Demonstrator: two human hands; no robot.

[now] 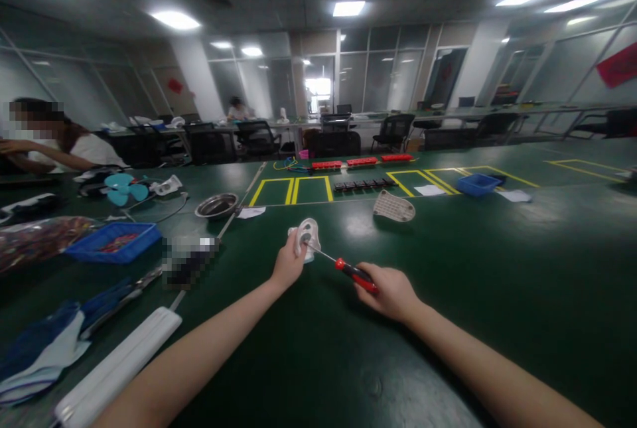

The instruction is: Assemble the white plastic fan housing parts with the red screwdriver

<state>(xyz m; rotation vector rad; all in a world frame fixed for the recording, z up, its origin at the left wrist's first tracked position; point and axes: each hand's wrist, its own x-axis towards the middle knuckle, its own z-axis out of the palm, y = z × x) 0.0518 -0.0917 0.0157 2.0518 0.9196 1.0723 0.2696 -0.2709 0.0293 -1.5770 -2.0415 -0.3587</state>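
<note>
An office-like workroom: glass partitions (353, 76), black chairs (393, 129), a long green worktable (488, 262) (yellow outlines (328, 189) on it)

Screwdriver (356, 275) right of the part (314, 234), bowl (215, 215) behind-left — table (318, 348) beneath all.

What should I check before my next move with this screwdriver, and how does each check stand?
1. Right hand gripping the screwdriver by its handle: ok.
2. Left hand holding the white part: ok.
3. Screwdriver's shaft reaching the white part: ok, as it appears.
4. Tip seated in a screw: cannot tell, too small to see.
5. Left hand well away from the tip: not ok, it looks close.
6. Perforated beige piece apart from both hands: ok.
</note>
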